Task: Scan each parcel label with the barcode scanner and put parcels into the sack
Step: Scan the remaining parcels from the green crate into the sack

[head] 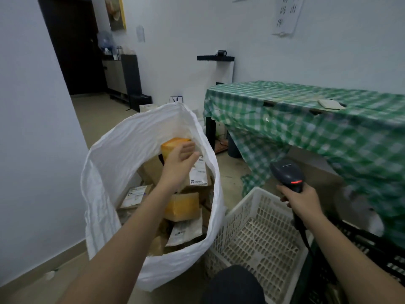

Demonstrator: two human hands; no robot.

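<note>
One white crate (258, 238); right hand (303, 200) grips one scanner (288, 174); left hand (179, 165) holds yellow parcel (173, 145) over sack (122, 154).

Dim, flat indoor light; wide-angle view, partly blurred.
Cool, even light, no hard shadows. Green checked tablecloth (328, 132) smeared by motion blur toward right edge. Wall sheet (287, 14) lettering soft. Dark doorway (72, 44) nearly black. Straight lines bow near frame edges. Red glow on barcode scanner (289, 174).
</note>
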